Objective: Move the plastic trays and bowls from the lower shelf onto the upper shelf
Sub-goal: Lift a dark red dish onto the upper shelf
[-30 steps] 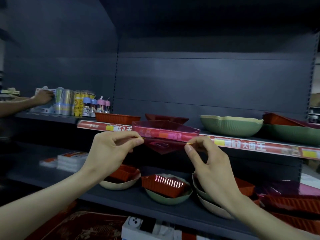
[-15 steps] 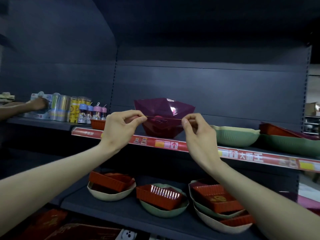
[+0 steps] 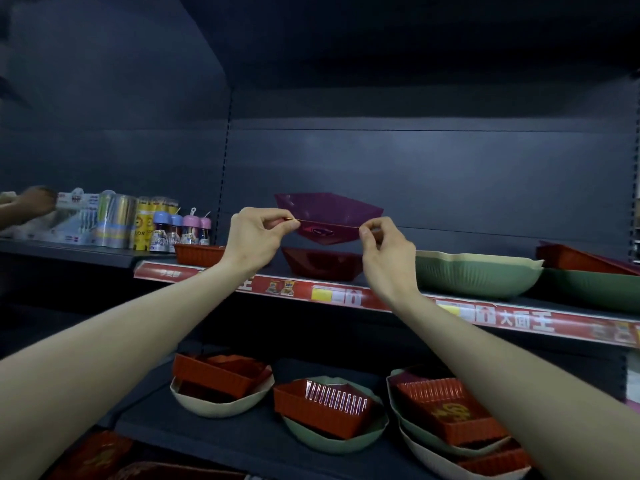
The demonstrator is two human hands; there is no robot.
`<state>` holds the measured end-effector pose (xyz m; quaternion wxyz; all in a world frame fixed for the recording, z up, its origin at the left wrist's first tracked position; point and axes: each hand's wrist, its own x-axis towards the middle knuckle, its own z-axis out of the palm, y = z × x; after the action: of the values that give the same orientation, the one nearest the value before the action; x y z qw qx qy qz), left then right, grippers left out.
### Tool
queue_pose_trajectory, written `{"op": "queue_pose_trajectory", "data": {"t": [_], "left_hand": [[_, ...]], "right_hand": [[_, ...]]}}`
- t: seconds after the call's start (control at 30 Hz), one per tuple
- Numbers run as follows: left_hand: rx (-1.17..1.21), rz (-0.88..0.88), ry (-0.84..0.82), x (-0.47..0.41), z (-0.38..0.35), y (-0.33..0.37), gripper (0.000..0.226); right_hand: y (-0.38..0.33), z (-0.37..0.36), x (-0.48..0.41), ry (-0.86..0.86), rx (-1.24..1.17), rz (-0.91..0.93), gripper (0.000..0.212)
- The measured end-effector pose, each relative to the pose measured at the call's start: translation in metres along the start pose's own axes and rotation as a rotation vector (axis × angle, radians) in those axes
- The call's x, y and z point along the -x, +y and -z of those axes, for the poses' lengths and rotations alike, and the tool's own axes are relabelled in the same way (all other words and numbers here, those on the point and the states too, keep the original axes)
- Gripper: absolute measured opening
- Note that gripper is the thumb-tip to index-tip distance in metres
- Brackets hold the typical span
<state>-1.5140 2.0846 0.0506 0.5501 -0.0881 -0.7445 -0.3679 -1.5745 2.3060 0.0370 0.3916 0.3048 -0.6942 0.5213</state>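
A translucent purple tray (image 3: 329, 213) hangs in the air above the upper shelf (image 3: 398, 296), its near rim level with my eyes. My left hand (image 3: 256, 237) pinches that rim at its left corner and my right hand (image 3: 388, 251) pinches it at the right corner. Directly below it a dark red tray (image 3: 322, 263) stands on the upper shelf. On the lower shelf (image 3: 242, 441) sit cream and green bowls with red trays in them: one at left (image 3: 221, 393), one in the middle (image 3: 332, 420), a stack at right (image 3: 446, 420).
The upper shelf also carries a red tray (image 3: 197, 254) at left, a green bowl (image 3: 474, 271) and another green bowl with a red tray (image 3: 588, 275) at right. Bottles and cans (image 3: 152, 223) stand on the neighbouring shelf, where another person's hand (image 3: 34, 200) reaches.
Both hands have lifted the purple tray from below the upper shelf's front edge to above the shelf, over the dark red tray.
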Motion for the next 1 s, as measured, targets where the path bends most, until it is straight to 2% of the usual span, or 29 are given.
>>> {"op": "queue_pose_trajectory", "data": {"t": [0.27,0.5,0.63,0.8,0.93,1.0], "left_hand": [[0.051,0.088,-0.021,-0.018,-0.013,-0.042,0.002],[0.018,0.139,-0.082,-0.024,-0.026,-0.062,0.02],[0.009,0.172,-0.108,-0.016,-0.03,-0.07,0.024],[0.089,0.211,-0.141,-0.01,-0.032,-0.077,0.009],[0.143,0.241,-0.117,-0.003,-0.033,-0.077,0.008],[0.201,0.262,-0.107,0.0,-0.036,-0.075,0.015]], "right_hand": [[0.02,-0.021,-0.008,-0.067,0.041,0.004,0.011],[0.036,-0.029,-0.007,-0.176,0.155,-0.029,0.026],[0.042,-0.026,-0.001,-0.197,0.219,-0.014,0.025],[0.044,-0.023,0.001,-0.21,0.219,-0.034,0.02],[0.047,-0.02,0.005,-0.201,0.21,-0.044,0.021],[0.048,-0.017,0.007,-0.206,0.195,-0.056,0.024]]}}
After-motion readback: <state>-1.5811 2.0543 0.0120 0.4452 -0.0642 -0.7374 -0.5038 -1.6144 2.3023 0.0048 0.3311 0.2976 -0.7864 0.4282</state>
